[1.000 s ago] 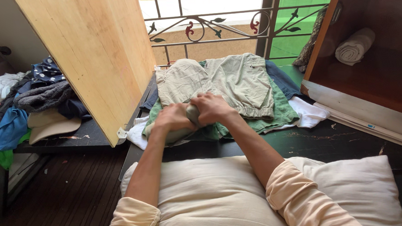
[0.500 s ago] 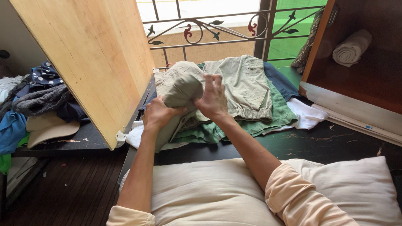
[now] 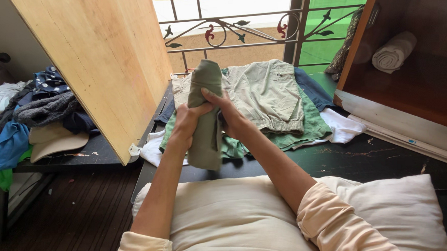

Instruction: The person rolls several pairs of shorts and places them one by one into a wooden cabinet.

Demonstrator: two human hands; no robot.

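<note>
above the dark table [image 3: 337,157], just in front of me, both my hands grip a rolled olive garment [image 3: 205,116] and hold it upright. my left hand [image 3: 186,123] is wrapped tight round its middle from the left, and my right hand [image 3: 226,112] is closed on it from the right, thumb across the front. the roll looks nearly made: the top is a tidy rounded end, but the bottom hangs looser below my hands, so i'd judge it wants tightening or tucking yet. behind it a pile of clothes [image 3: 268,95] lies flat and unrolled on the table, pale green shorts on top, with green, blue and white pieces under them. one finished roll [image 3: 394,51] sits in the brown cupboard [image 3: 425,79] to the right. more loose clothes [image 3: 24,120] are heaped at the left, past the leaning wooden board [image 3: 98,61]. a pillow [image 3: 228,222] rests under my forearms.
</note>
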